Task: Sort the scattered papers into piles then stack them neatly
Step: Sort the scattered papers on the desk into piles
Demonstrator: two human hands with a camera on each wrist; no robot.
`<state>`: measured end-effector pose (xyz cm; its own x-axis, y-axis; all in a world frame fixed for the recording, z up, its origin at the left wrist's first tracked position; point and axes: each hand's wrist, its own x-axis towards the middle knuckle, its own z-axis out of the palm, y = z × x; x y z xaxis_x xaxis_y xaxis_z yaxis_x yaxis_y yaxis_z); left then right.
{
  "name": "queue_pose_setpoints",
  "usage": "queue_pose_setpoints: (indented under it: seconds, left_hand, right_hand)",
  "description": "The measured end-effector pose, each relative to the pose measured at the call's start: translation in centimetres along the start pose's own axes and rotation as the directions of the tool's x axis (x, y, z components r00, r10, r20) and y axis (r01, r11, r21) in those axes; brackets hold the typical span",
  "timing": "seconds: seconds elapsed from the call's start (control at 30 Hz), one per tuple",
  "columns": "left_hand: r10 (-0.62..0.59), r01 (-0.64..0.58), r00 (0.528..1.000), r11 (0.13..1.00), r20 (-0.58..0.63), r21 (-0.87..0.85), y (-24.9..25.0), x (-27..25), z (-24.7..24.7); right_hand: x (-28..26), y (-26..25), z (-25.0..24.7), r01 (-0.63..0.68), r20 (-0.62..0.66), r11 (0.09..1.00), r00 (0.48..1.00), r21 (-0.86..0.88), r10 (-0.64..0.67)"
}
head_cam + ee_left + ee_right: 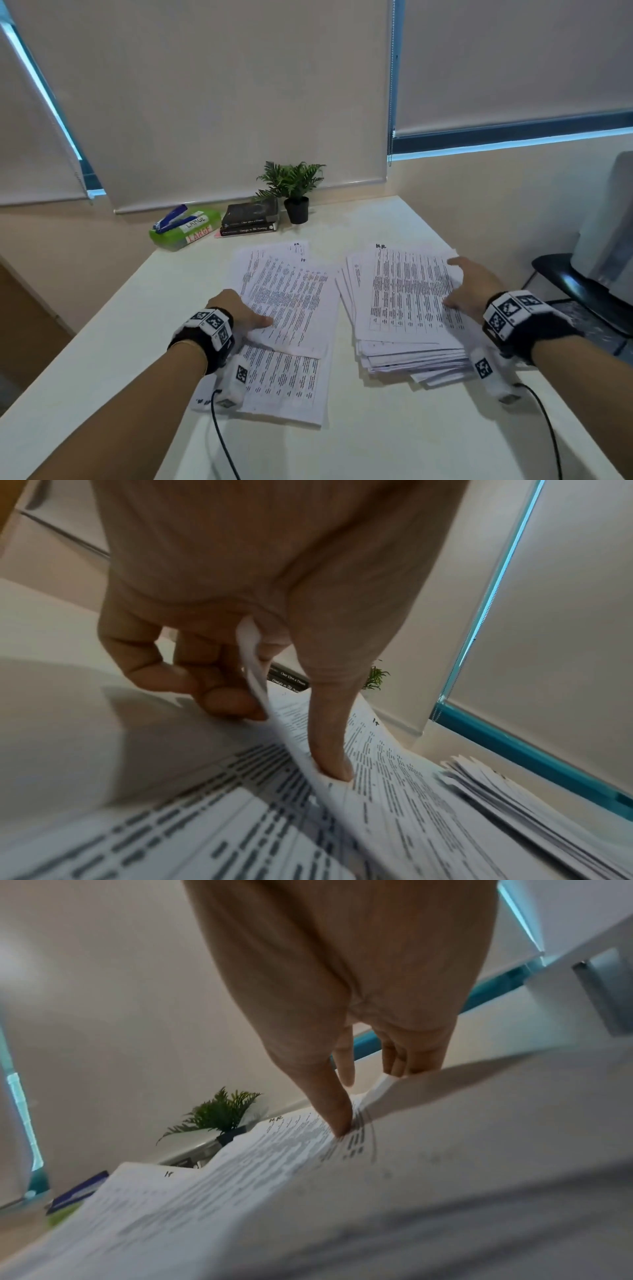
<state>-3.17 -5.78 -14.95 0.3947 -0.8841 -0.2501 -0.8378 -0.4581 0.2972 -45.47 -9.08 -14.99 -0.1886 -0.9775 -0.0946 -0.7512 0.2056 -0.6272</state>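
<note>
Two piles: sitting side by side on the white table.
Left hand: pinching the left pile's top sheets, fingers tucking underneath, hiding.
Right hand: thumb pressing the right pile, fingers curling under its edge.
Printing: looking too blurry to read.

The head view looks forward and down over the worktop toward the potted plant at its far edge. Each wrist view sits low and close behind its own hand — both face that plant, which all three views share.
</note>
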Motion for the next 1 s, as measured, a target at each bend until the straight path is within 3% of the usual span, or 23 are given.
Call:
queue_pose_setpoints:
  seconds: [0.13, 0.27, 0.4, 0.47, 0.53, 0.57, 0.63, 0.7, 0.77, 0.83, 0.9, 0.93, 1.0]
  left_hand:
    - [-0.011, 0.009, 1.000, 0.993, -0.017, -0.119, -0.6, 0.6, 0.3]
    - [0.055, -0.099, 0.977, 0.972, -0.205, -0.213, -1.4, 0.5, -0.6]
    - [-0.020, -0.235, 0.909, 0.800, -0.416, -0.553, -2.0, -0.4, -3.2]
    - [-0.056, -0.308, 0.892, 0.651, -0.448, -0.694, -1.9, -1.5, -4.7]
    - [-0.028, -0.351, 0.910, 0.483, -0.415, -0.802, -1.3, -3.2, -5.5]
    - [0.003, -0.355, 0.921, 0.417, -0.389, -0.837, -0.9, -4.1, -5.5]
    - [0.071, -0.354, 0.932, 0.382, -0.355, -0.854, -0.1, -5.6, -4.6]
    - [0.121, -0.356, 0.933, 0.430, -0.338, -0.829, 0.4, -6.5, -2.9]
    - [0.166, -0.351, 0.936, 0.496, -0.310, -0.794, 0.6, -6.8, -1.4]
    - [0.188, -0.320, 0.946, 0.657, -0.263, -0.682, 0.0, -6.5, -0.8]
    - [0.185, -0.248, 0.963, 0.895, -0.196, -0.370, -1.2, -6.0, -1.0]
    - [0.166, -0.192, 0.975, 0.965, -0.150, -0.179, -1.8, -5.8, -1.1]
    - [0.135, -0.132, 0.990, 0.988, -0.040, 0.077, -2.4, -5.7, -0.9]
  right_hand:
    - [-0.5, -0.9, 0.0, -0.006, 0.004, 0.982, 1.000, -0.189, 0.007]
    - [-2.0, -2.0, 1.2, 0.036, 0.037, 0.930, 0.999, -0.365, -0.024]
    - [-3.4, -3.9, 2.7, 0.117, 0.034, 0.858, 0.993, -0.500, -0.116]
    - [-3.8, -5.4, 3.3, 0.214, 0.019, 0.896, 0.974, -0.388, -0.225]
    - [-4.6, -7.7, 3.7, 0.307, 0.046, 0.950, 0.951, -0.052, -0.305]
    - [-5.1, -9.0, 3.9, 0.288, 0.093, 0.942, 0.947, 0.173, -0.307]
    - [-6.0, -11.2, 4.9, 0.113, 0.224, 0.815, 0.932, 0.569, -0.285]
    - [-6.4, -12.5, 6.5, -0.042, 0.311, 0.661, 0.903, 0.749, -0.295]
    - [-6.2, -12.7, 8.2, -0.062, 0.279, 0.609, 0.922, 0.791, -0.269]
    - [-5.8, -12.0, 9.2, -0.031, 0.204, 0.641, 0.958, 0.767, -0.199]
    - [-5.2, -10.9, 9.5, -0.001, 0.159, 0.696, 0.974, 0.718, -0.163]
    - [-4.9, -10.2, 9.6, -0.001, 0.149, 0.722, 0.979, 0.692, -0.142]
    - [-4.5, -9.1, 9.8, -0.018, 0.142, 0.744, 0.984, 0.668, -0.105]
